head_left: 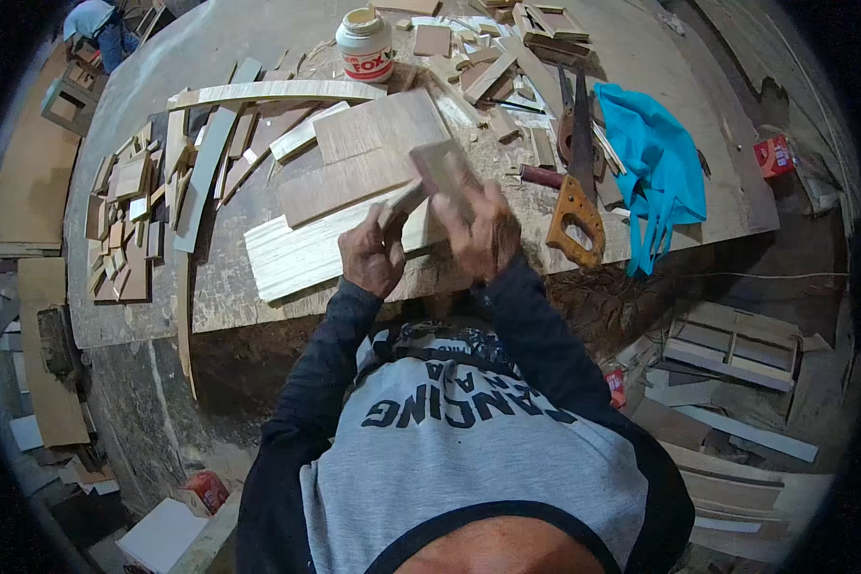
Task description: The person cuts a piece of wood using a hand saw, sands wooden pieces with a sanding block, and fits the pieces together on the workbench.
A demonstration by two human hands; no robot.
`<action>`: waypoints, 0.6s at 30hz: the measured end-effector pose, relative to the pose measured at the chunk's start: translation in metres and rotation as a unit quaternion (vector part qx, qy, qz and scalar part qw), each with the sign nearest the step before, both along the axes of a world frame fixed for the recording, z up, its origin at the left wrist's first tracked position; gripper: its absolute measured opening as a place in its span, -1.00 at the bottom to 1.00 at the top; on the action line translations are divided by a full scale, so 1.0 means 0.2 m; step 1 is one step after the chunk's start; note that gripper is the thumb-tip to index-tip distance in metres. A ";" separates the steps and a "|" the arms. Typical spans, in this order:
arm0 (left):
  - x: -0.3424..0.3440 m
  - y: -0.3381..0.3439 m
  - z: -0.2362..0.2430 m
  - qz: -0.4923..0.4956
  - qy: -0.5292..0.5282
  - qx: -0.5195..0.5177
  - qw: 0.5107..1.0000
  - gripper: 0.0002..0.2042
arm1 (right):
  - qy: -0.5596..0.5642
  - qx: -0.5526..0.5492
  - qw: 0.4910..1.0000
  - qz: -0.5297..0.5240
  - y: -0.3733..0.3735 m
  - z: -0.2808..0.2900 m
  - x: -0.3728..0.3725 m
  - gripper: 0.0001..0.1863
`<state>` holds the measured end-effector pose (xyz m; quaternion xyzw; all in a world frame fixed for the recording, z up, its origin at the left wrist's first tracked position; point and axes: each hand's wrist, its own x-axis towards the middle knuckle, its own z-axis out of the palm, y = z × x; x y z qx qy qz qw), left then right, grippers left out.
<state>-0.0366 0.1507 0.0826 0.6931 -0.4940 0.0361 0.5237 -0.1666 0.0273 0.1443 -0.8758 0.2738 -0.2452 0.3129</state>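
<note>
1. Grey shirt (488,464) is sitting nearest; beyond, our left hand (373,251) is pinching a wooden strip (405,202), its long axis slanting away rightward.
2. Our blurred right hand (483,230) is touching a wooden block (438,165) near the strip's far end; we cannot tell its grip.
3. Pale board (306,251) is lying beneath.

and there it is on the white jar (364,46): you've got bold lettering across a red-and-white label, one short word big and clear! now down to your own grey shirt (488,461), where dark block capitals stand upside down, one large row with smaller ones above it. out right, a red box (773,156) shows pale markings, too small to read.
</note>
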 end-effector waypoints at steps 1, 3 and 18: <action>0.01 0.01 0.00 0.031 0.006 0.027 0.999 -0.60 | 0.026 0.048 0.998 -0.035 -0.11 -0.04 0.05 -0.43; 0.04 -0.01 -0.03 0.096 0.027 0.140 0.985 -0.53 | 0.068 0.071 0.991 -0.093 -0.17 -0.08 0.12 -0.40; 0.27 -0.02 -0.08 -0.105 0.483 0.094 0.864 -0.71 | -0.379 0.610 0.696 -0.022 -0.34 -0.43 -0.04 -0.52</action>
